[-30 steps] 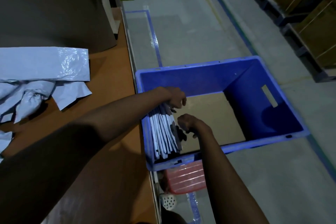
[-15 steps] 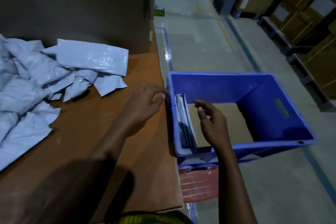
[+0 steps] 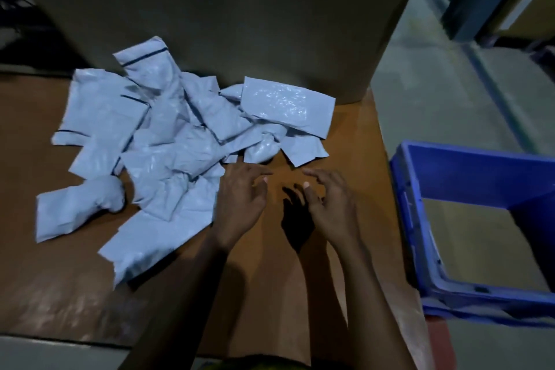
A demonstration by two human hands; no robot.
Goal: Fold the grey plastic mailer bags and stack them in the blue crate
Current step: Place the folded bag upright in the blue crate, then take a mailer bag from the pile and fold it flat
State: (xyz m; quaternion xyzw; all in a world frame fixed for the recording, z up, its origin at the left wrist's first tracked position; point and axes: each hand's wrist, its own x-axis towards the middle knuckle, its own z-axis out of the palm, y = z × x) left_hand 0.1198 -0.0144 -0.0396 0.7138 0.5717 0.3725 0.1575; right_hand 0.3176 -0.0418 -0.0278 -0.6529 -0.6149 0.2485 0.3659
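The heap of grey mailer bags (image 3: 168,144) lay at my ten o'clock, its long axis running nine to three. My left hand (image 3: 243,201), empty and spread, touched its edge; my right hand (image 3: 330,207), also spread, hovered farther off, nearer the blue crate (image 3: 411,219) at three.

Both forearms are bare from the bottom of the picture up to the wrists, with no sleeve, watch, band or glove showing on either. The left hand (image 3: 243,201) and the right hand (image 3: 332,207) are bare as well, no rings visible, the fingernails short and pale at the tips. At about 6 o'clock, along the very bottom edge between the two arms, a narrow strip of yellowish-green garment shows on the torso, too dim and too cropped to tell its cut or any print.
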